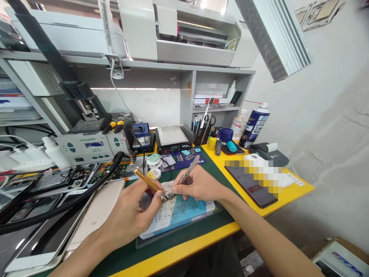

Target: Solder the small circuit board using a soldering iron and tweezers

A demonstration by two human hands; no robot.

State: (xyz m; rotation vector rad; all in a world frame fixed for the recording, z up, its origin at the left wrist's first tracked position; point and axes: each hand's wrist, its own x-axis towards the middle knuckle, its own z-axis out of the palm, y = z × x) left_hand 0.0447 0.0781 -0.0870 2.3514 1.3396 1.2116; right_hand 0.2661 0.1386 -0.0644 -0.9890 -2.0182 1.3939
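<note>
Left hand (131,215) pinches a brush (147,182) like a pen, handle slanting to 10 o'clock, tip down on the small board (170,196). That angle keeps the tip in sight. Right hand (198,184) grips tweezers (188,170), shaft up toward 1 o'clock, points pressing the board from 3 o'clock, prob. to pin it steady. Board sits on the pad (184,213) at desk centre, w/ solder reels (154,167) at 12, phones (69,215) at 9.
</note>
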